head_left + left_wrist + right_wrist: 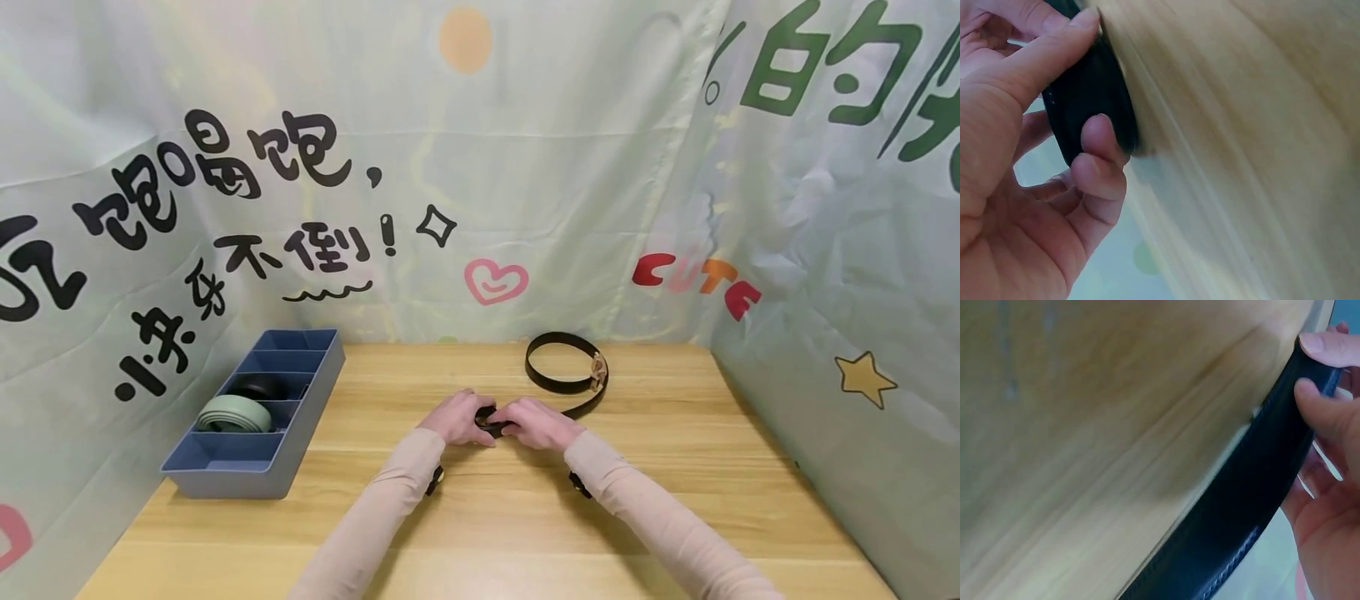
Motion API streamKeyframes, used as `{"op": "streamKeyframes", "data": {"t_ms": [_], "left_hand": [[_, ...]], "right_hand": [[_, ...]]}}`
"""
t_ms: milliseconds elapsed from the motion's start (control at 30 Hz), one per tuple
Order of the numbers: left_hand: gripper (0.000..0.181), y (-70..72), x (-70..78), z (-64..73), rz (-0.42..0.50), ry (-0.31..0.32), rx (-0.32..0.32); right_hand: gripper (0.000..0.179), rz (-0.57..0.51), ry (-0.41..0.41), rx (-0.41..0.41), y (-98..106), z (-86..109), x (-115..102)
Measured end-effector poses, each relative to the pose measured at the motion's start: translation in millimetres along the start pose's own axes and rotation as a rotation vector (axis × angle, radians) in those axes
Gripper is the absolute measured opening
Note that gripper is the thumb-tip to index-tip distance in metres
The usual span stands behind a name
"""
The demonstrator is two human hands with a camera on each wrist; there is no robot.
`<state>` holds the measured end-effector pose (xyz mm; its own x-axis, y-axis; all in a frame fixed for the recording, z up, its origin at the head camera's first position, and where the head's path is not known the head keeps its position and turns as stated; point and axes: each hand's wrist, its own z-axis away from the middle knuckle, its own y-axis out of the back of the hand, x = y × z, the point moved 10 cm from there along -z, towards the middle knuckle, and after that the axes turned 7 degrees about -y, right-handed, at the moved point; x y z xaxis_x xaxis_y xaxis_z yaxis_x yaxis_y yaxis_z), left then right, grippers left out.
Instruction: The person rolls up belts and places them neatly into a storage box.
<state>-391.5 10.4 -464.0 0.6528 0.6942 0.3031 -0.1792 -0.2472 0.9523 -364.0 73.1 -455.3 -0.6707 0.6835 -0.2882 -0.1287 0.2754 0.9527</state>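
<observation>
A black belt [558, 387] stands on its edge on the table, looping at the back right and running forward to both hands. On that loop sits a gold-coloured buckle [597, 372]. My left hand [457, 418] pinches the bent end of the belt; in the left wrist view the thumb lies against the black strap [1088, 94] with curled fingers around it. Close beside it, my right hand [542, 423] pinches the same belt between thumb and fingers. The strap [1229, 481] trails away from it in the right wrist view. Fingers partly hide the end of the belt.
At the left stands a blue-grey divided box [307, 433]. A rolled pale green strap [234, 414] and a black rolled item [258, 386] lie in its compartments. The wooden table [480, 533] is bordered by printed cloth walls [585, 192] at the back and sides.
</observation>
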Motion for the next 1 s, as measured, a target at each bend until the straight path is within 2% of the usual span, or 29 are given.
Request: {"op": "streamKeyframes", "data": {"t_ms": [200,400,567,767,900,1000], "left_hand": [[0.062,-2.8,-0.2,-2.1,0.015,-0.012,-0.027],[0.051,-5.6,-3.9,-4.6,0.038,0.000,-0.034],[0.052,-3.0,-5.1,-5.6,0.044,0.014,-0.010],[0.056,-6.3,-5.6,-0.5,0.037,0.051,-0.030],[0.052,-4.6,-6.3,2.0,0.067,0.080,-0.018],[0.046,-2.1,-3.6,1.7,0.061,0.065,-0.016]], "right_hand": [[0.030,-0.050,-0.027,-0.051,-4,-0.3,8],[0.024,-0.026,0.026,-0.031,-3,-1.6,0],[0.024,-0.010,0.031,0.005,-1,-2.5,-4],[0.019,-0.029,0.028,0.022,-1,-2.9,-5],[0.016,-0.025,0.043,0.042,0,-2.5,-8],[0.016,-0.013,0.074,0.061,0,-1.1,-11]]}}
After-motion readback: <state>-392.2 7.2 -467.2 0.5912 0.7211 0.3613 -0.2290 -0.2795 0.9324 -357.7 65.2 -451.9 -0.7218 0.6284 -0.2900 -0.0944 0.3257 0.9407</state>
